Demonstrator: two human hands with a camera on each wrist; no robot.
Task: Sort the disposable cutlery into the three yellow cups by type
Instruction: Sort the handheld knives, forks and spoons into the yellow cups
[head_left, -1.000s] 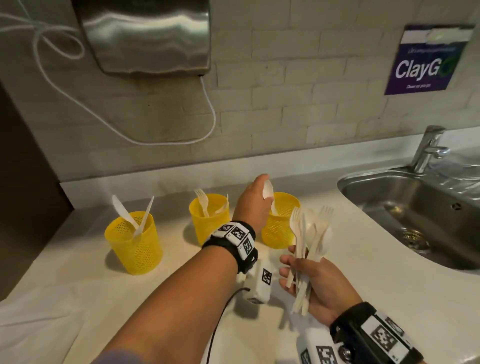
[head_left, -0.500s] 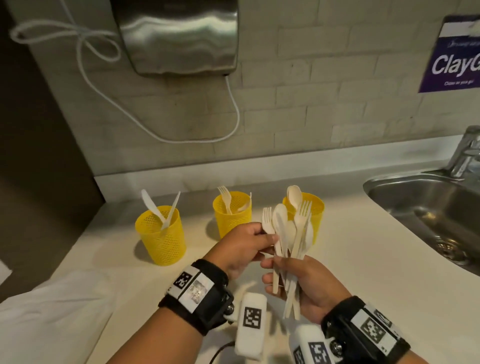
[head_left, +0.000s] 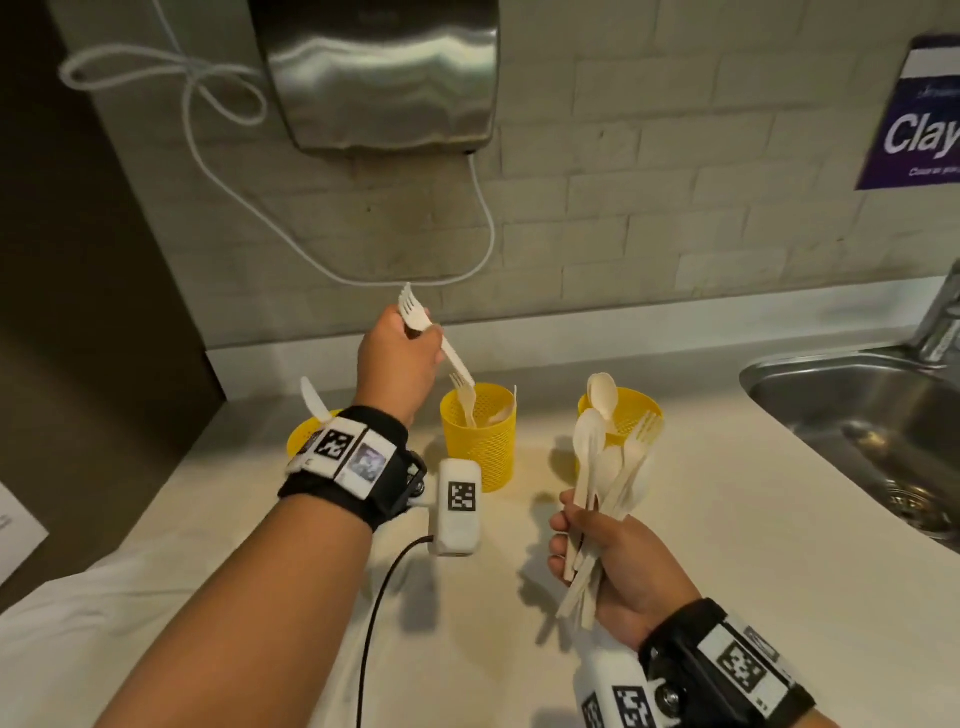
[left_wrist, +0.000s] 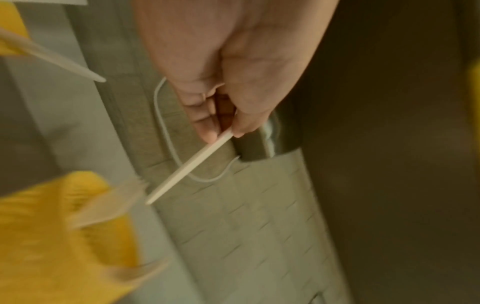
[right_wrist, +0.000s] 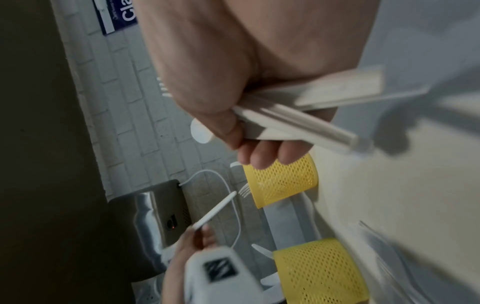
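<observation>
Above the middle yellow cup (head_left: 480, 436), the left hand (head_left: 397, 364) pinched a white fork (head_left: 434, 335), handle tip over the rim. Right hand (head_left: 621, 564) clutched the mixed cutlery bundle (head_left: 605, 480) nearer, before the right cup (head_left: 631, 413). Pale counter (head_left: 727, 519) lay between cups and sink (head_left: 852, 410), beneath a tiled wall (head_left: 623, 218).

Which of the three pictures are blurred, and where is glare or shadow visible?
Head view: sharp, with glare on the steel hand dryer and soft shadows beside the middle yellow cup. Left wrist view: strong motion blur on the yellow cup; the fork handle is clearer. Right wrist view: dim, the held cutlery smeared.
</observation>
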